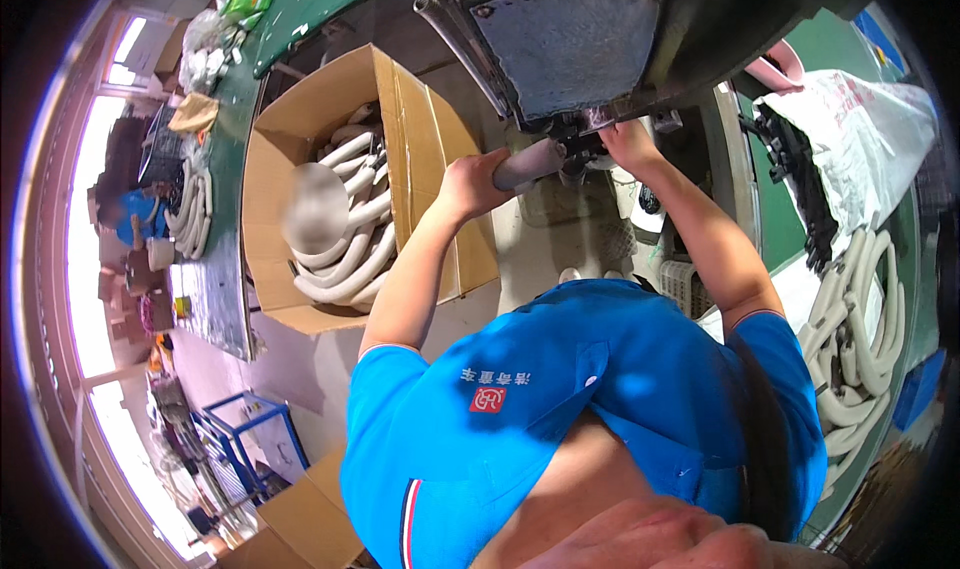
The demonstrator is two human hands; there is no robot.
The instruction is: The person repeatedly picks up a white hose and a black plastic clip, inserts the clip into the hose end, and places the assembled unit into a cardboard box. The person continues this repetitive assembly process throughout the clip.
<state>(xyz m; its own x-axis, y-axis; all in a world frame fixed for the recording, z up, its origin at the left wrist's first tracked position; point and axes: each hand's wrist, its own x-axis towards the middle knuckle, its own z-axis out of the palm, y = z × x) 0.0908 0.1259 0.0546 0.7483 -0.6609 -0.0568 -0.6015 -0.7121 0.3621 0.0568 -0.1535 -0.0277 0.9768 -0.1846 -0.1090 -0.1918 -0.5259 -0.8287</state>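
L hand (468,184) wrapping grey tube (527,164), fingers closed round near end; tube's long axis running up-right, far end pointing into dark machine (575,49). R hand (628,141) pressing at machine's clamp area, grip prob. closed, partly hidden. Cardboard box (420,139) of pale curved hoses (345,254) sitting left. Green bench (225,279), workshop windows beyond.

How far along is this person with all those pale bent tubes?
Done, it seems: many curved tubes lie in the open cardboard box. In hand: the left hand grips one grey tube held into the machine, while the right hand works at its end. Left, probably: the pile of tubes on the right.
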